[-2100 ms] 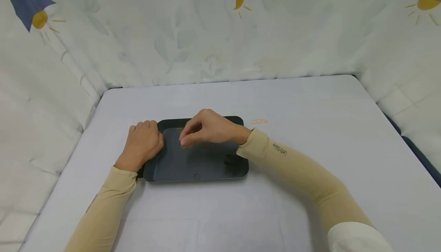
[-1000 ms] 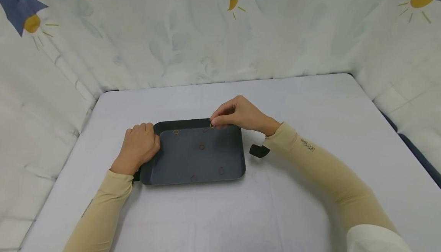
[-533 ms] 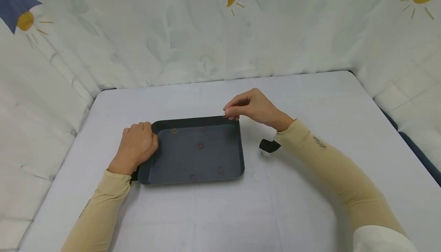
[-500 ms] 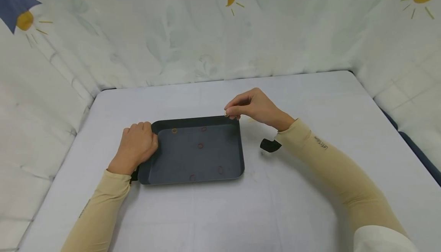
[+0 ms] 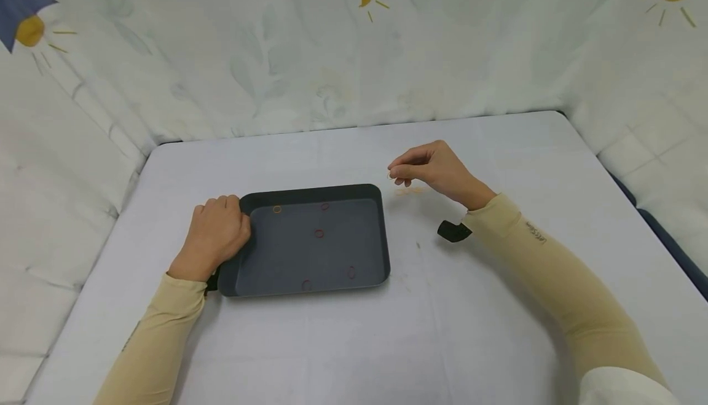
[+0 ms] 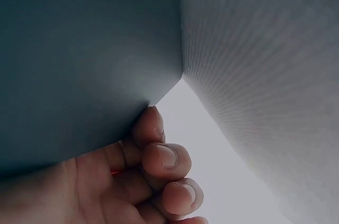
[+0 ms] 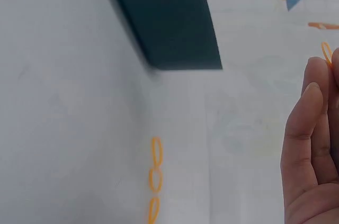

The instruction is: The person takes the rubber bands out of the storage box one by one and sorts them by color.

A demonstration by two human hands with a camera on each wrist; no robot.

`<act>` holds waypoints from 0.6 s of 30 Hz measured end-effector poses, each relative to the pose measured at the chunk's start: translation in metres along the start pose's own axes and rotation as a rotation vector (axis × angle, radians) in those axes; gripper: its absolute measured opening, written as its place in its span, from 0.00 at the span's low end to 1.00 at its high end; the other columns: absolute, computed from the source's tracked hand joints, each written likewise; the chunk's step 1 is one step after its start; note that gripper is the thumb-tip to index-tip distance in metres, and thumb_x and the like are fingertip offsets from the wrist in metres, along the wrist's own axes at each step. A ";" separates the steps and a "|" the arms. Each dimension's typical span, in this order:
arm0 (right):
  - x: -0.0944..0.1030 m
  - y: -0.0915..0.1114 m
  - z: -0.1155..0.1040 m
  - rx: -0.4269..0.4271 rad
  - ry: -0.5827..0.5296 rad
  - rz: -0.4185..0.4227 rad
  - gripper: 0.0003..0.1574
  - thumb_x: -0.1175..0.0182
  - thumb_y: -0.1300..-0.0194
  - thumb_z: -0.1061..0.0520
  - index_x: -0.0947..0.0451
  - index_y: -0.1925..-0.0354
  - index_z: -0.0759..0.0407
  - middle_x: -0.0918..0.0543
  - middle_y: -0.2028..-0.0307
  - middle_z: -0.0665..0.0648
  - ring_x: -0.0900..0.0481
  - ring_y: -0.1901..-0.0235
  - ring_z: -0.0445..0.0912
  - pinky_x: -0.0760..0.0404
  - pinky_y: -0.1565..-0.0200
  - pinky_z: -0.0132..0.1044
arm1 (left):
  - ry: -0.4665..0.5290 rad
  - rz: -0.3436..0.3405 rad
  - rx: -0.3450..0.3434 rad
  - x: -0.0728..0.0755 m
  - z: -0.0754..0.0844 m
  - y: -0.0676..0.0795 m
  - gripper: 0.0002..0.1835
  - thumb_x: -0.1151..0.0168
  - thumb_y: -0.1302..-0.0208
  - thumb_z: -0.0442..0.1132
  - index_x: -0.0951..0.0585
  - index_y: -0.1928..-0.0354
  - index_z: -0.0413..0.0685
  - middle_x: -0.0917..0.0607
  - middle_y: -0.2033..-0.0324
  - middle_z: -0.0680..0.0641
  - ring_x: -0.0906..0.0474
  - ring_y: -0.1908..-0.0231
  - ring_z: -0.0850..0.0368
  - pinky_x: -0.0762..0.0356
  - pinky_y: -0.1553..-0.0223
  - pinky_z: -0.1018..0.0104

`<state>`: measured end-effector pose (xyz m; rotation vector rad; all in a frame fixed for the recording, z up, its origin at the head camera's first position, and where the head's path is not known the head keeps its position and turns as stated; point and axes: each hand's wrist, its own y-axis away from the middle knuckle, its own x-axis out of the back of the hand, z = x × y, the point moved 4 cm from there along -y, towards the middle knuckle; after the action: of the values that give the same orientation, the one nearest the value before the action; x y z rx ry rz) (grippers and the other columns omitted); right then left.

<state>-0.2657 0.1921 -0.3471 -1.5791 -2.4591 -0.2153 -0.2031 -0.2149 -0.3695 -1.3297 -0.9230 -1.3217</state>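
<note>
A dark grey rectangular tray (image 5: 282,251) lies on the table in the head view. My left hand (image 5: 217,233) grips its left edge; the left wrist view shows the fingertips (image 6: 168,156) curled beside the tray wall. Inside lie several small rubber bands, among them a yellow one (image 5: 277,209) near the back left and a reddish one (image 5: 319,233) in the middle. Beyond the tray's right back corner, my right hand (image 5: 437,170) pinches a yellow-orange rubber band (image 7: 326,52) above the table. Below that hand, orange rubber bands (image 7: 155,180) lie in a row.
A white-covered table (image 5: 442,331) carries everything. Pale printed curtains (image 5: 287,67) stand along its back and sides. A black strap-like piece (image 5: 453,231) sits by my right wrist, just above the tabletop.
My right hand has moved from over the tray to the right, past its back right corner, with a rubber band in its fingers. The left hand keeps its grip on the tray.
</note>
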 end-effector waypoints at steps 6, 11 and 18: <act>0.016 0.006 0.014 -0.036 0.010 0.064 0.18 0.26 0.37 0.49 0.11 0.55 0.60 0.09 0.59 0.63 0.14 0.64 0.54 0.15 0.52 0.43 | 0.006 0.030 -0.013 0.000 0.000 0.000 0.12 0.56 0.34 0.34 0.32 0.77 0.41 0.29 0.80 0.41 0.31 0.77 0.42 0.40 0.73 0.54; 0.022 0.009 0.024 -0.067 -0.003 0.086 0.20 0.26 0.37 0.49 0.11 0.54 0.62 0.08 0.60 0.55 0.13 0.63 0.52 0.15 0.52 0.38 | 0.007 0.046 -0.014 0.001 0.001 0.001 0.12 0.56 0.34 0.34 0.33 0.78 0.42 0.30 0.81 0.42 0.32 0.78 0.43 0.41 0.73 0.55; 0.027 0.010 0.037 -0.061 -0.034 0.101 0.21 0.26 0.37 0.52 0.13 0.53 0.67 0.08 0.62 0.50 0.12 0.64 0.49 0.14 0.55 0.38 | 0.002 0.030 -0.012 0.000 0.000 0.000 0.13 0.56 0.34 0.34 0.33 0.77 0.42 0.30 0.81 0.42 0.31 0.78 0.43 0.41 0.74 0.55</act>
<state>-0.2706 0.2284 -0.3756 -1.7400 -2.4119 -0.2507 -0.2028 -0.2147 -0.3691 -1.3465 -0.8922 -1.3071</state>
